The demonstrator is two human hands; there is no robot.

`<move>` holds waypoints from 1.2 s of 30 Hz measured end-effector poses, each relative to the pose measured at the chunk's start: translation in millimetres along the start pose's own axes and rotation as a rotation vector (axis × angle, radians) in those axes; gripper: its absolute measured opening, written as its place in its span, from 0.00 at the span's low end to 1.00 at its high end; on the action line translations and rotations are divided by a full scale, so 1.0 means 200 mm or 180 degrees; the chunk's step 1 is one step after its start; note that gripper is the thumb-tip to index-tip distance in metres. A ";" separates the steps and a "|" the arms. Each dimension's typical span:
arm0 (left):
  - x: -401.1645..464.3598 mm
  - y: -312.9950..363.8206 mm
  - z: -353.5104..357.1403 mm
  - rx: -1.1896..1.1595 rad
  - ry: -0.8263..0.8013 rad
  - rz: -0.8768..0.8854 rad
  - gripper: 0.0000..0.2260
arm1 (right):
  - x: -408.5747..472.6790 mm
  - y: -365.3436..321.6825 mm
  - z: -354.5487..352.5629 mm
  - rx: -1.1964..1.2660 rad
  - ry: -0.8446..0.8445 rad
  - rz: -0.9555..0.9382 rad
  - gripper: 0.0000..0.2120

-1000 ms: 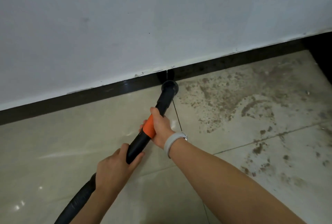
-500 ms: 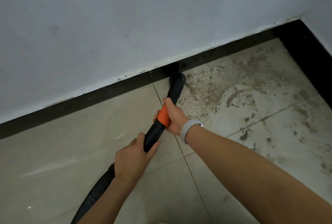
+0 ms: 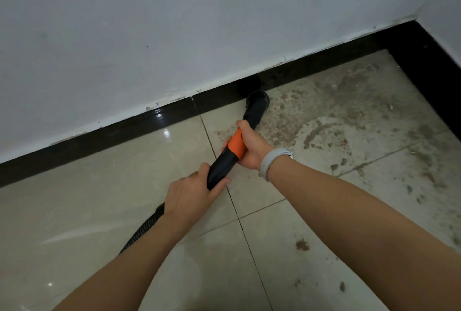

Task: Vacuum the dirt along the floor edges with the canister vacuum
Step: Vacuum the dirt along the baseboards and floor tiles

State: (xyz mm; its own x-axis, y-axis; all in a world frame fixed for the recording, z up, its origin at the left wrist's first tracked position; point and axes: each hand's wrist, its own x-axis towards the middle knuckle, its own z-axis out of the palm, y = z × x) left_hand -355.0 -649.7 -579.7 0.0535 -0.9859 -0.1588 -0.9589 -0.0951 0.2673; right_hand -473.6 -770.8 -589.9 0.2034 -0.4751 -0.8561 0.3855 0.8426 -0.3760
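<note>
I hold a black vacuum wand (image 3: 222, 168) with an orange band (image 3: 237, 145). Its round black nozzle (image 3: 258, 101) sits on the floor against the black skirting board (image 3: 139, 124). My right hand (image 3: 252, 147) grips the wand at the orange band; a pale wristband is on that wrist. My left hand (image 3: 193, 194) grips the wand lower down, where the ribbed black hose (image 3: 141, 232) begins. Brown dirt (image 3: 321, 121) covers the beige tiles to the right of the nozzle. The canister is out of view.
A white wall (image 3: 174, 23) rises above the skirting. A second wall and skirting (image 3: 441, 68) form a corner at the far right. The glossy tiles (image 3: 87, 198) to the left look free of dirt. Dirt specks continue toward the lower right.
The nozzle has slid right along the skirting, past the tile joint and into the dirt patch. Both hands moved right with the wand, and the room corner has come into view.
</note>
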 end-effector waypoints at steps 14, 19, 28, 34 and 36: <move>0.29 0.36 0.02 0.0296 -0.0336 0.0358 0.20 | 0.03 -0.34 -0.31 0.0453 -0.0130 -0.0092 0.13; 0.38 0.42 0.03 0.0414 -0.0337 0.0496 0.19 | 0.07 -0.37 -0.36 0.0699 -0.0081 -0.0426 0.15; 0.55 0.61 0.05 0.0370 -0.0324 0.0715 0.20 | 0.06 -0.50 -0.44 0.0545 0.0611 -0.0989 0.09; 0.56 0.69 0.14 0.0178 -0.0733 0.0708 0.17 | 0.07 -0.67 -0.64 0.0459 0.0751 -0.1179 0.07; 0.58 0.73 0.16 0.0097 -0.0675 0.0748 0.16 | 0.08 -0.74 -0.69 0.0398 0.0782 -0.1218 0.06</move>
State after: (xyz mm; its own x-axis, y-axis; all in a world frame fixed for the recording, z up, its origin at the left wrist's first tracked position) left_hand -497.6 -773.7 -589.1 -0.2267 -0.9293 -0.2916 -0.9462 0.1392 0.2921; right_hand -651.6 -867.5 -597.9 -0.1876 -0.6588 -0.7285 0.4998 0.5745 -0.6482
